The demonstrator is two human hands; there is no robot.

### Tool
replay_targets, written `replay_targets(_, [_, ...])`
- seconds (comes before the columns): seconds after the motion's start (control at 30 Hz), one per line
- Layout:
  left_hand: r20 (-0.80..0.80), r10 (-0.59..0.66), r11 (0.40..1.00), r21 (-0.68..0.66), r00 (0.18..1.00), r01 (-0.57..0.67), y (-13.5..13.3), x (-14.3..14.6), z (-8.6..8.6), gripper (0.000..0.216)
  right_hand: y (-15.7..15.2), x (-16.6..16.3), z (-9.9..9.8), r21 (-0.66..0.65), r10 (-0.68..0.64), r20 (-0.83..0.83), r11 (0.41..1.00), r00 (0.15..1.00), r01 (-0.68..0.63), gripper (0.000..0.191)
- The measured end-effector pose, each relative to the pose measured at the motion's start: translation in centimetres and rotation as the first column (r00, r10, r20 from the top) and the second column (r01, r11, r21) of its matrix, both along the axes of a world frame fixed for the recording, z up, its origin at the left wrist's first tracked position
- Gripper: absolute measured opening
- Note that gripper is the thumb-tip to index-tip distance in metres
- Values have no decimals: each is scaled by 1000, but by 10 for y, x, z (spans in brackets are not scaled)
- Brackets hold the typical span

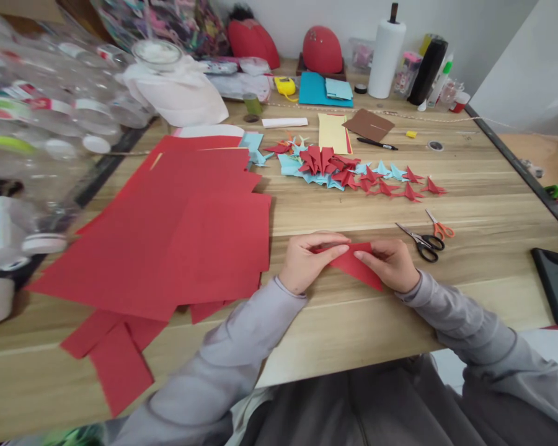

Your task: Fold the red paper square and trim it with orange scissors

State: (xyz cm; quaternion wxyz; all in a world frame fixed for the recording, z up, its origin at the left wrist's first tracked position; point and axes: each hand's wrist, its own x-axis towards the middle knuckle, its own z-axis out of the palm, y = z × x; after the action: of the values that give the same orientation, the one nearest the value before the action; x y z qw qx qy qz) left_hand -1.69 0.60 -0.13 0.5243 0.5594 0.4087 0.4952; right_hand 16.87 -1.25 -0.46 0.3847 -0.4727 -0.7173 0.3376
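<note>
Head view: I see left hand (308, 258) and right hand (394, 265) pinching red paper (351, 263). Large sheets (186, 229) spread at their nine o'clock.

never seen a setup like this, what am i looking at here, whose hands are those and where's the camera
There is no machine here, just one person's two bare hands in grey sleeves. The single picture comes from a camera worn on that person's head, looking forward and down.

The left hand and right hand together hold a folded piece of red paper above a wood-grain table.

On the table, large flat red paper sheets lie to the left. Beyond the hands are small folded red and light blue paper figures. Near the right hand lie black-handled scissors and orange-handled scissors.
</note>
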Motion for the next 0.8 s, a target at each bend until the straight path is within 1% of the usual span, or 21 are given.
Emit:
replay_targets(0.03, [-64, 16, 1000, 20, 998, -15, 0, 0, -1, 14, 0, -1, -1, -32, 16, -20, 999, 1000, -16, 37])
replay_targets(0.1, [-133, 28, 999, 48, 991, -22, 0, 0, -4, 12, 0, -1, -1, -54, 20, -35, 998, 999, -22, 35])
replay_targets(0.23, [-181, -23, 998, 53, 983, 33, 2, -1, -6, 13, 0, 1, 2, 5, 5, 22, 1000, 1000, -6, 35])
replay_targets(0.3, [-193, -54, 998, 32, 980, 61, 3, -1, -7, 14, 0, 1, 4, 44, -4, 56, 999, 998, 1, 36])
replay_targets(0.37, [-205, -72, 997, -1, 976, 73, 2, 0, -7, 13, 0, 1, 6, 55, -4, 56, 998, 998, 1, 35])
replay_targets(0.5, [-209, -110, 994, -49, 972, 101, 0, 1, -6, 11, 2, 0, 5, 20, 29, -34, 999, 999, -29, 26])
replay_targets(0.57, [-209, -148, 988, -66, 967, 137, -1, 2, -5, 14, 3, 0, 4, -4, 45, -58, 999, 997, -45, 26])
replay_targets(0.7, [-211, -243, 969, -97, 947, 227, -4, 4, -5, 21, 4, 1, 1, -37, 85, -52, 995, 995, -87, 30])
replay_targets(0.8, [-209, -300, 953, -93, 931, 287, -5, 5, -6, 21, 4, 0, 0, -104, 125, -83, 986, 989, -134, 32])
